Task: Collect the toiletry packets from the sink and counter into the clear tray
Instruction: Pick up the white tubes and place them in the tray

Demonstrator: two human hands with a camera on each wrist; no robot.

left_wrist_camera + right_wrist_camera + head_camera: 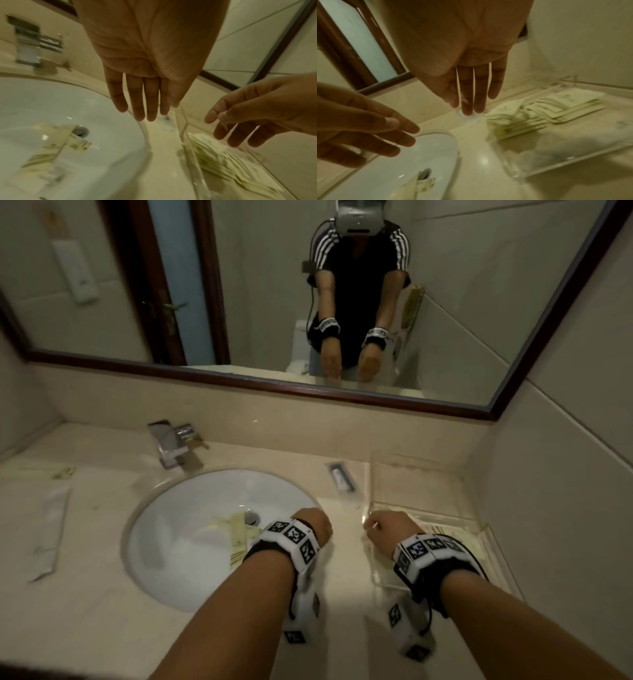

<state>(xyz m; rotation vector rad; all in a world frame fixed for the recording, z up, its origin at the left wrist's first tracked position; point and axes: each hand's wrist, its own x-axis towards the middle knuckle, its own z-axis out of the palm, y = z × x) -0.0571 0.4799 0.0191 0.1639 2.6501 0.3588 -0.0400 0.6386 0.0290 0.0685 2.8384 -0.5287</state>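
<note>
On the bench (102, 611), the white sink (164, 559) holds pale toiletry packets (236, 529) near its drain; more lie stacked in the clear tray (424, 508). Left hand (313, 525) and right hand (387, 530) hover, each grip wide and empty. The packets look light, limp, slick: pinch an edge.

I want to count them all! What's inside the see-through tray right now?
Inside the clear tray lies a fanned pile of pale toiletry packets. How many cannot be told, since they overlap and the picture is blurred. Both hands hover empty above.
</note>
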